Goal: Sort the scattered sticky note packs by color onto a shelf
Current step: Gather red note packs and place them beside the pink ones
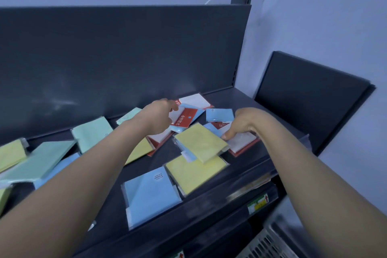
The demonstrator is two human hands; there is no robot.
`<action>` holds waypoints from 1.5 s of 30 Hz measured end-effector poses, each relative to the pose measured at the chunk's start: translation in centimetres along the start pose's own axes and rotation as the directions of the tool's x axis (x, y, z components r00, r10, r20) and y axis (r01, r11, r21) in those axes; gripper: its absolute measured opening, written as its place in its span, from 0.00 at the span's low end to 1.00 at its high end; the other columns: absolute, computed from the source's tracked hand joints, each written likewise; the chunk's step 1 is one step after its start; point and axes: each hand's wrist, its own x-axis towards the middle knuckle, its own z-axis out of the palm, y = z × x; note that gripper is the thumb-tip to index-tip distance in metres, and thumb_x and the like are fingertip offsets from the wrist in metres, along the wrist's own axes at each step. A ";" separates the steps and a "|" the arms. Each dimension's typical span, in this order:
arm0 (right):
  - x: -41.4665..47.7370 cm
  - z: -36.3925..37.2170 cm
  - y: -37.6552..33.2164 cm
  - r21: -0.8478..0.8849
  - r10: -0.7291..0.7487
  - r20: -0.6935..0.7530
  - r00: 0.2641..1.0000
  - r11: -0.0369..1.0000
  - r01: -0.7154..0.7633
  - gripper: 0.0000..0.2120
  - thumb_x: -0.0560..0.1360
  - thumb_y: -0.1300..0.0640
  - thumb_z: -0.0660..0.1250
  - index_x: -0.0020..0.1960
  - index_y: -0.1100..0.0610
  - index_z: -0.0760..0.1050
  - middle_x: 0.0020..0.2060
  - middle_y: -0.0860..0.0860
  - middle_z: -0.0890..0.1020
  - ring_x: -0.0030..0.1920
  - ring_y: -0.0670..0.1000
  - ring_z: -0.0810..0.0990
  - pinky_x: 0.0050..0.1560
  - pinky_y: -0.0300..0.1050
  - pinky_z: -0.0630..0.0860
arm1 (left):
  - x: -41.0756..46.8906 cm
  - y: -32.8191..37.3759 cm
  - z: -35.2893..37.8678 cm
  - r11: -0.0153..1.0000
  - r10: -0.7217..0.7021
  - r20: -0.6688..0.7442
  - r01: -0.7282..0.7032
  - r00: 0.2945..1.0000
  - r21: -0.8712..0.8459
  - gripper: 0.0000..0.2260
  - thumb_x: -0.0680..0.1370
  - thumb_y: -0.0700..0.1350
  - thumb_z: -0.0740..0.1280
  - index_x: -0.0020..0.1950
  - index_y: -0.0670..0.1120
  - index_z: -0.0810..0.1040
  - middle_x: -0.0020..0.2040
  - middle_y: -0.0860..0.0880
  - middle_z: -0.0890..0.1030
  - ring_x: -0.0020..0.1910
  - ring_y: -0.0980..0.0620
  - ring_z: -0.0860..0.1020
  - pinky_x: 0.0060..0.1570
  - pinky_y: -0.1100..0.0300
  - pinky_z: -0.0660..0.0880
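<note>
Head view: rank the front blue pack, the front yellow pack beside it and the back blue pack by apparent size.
1. front blue pack, nearest the camera.
2. front yellow pack, partly covered by another yellow pack.
3. back blue pack, farthest away, so true sizes stay unsure.

dark shelf (240, 98), scattered sticky note packs (150, 192)
</note>
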 end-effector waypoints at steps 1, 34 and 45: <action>0.1 -0.1 0.0 0.007 0.004 0.013 1.000 1.000 -0.004 0.27 0.67 0.48 0.77 0.59 0.60 0.73 0.55 0.54 0.77 0.55 0.55 0.77 0.58 0.48 0.73 | 0.4 0.1 0.0 1.000 0.000 0.047 -0.001 0.999 0.019 0.23 0.76 0.32 0.59 0.70 0.47 0.67 0.69 0.47 0.69 0.65 0.46 0.71 0.59 0.57 0.69; -7.5 -4.5 -2.6 0.020 -0.182 -0.640 0.747 0.967 0.253 0.10 0.77 0.63 0.59 0.58 0.60 0.69 0.55 0.58 0.76 0.46 0.56 0.69 0.44 0.46 0.67 | 0.0 0.6 -5.1 0.980 -0.050 -0.281 -0.007 0.958 -0.198 0.07 0.73 0.39 0.70 0.44 0.42 0.72 0.39 0.46 0.73 0.38 0.46 0.70 0.32 0.58 0.64; -10.0 -2.4 0.9 0.175 -0.059 -0.785 0.617 0.934 0.312 0.07 0.75 0.65 0.57 0.51 0.58 0.70 0.51 0.56 0.79 0.48 0.57 0.77 0.43 0.49 0.73 | -5.3 5.6 -5.3 0.844 0.104 -0.411 -0.299 0.906 -0.445 0.06 0.74 0.39 0.68 0.46 0.38 0.73 0.33 0.50 0.69 0.31 0.53 0.67 0.32 0.60 0.64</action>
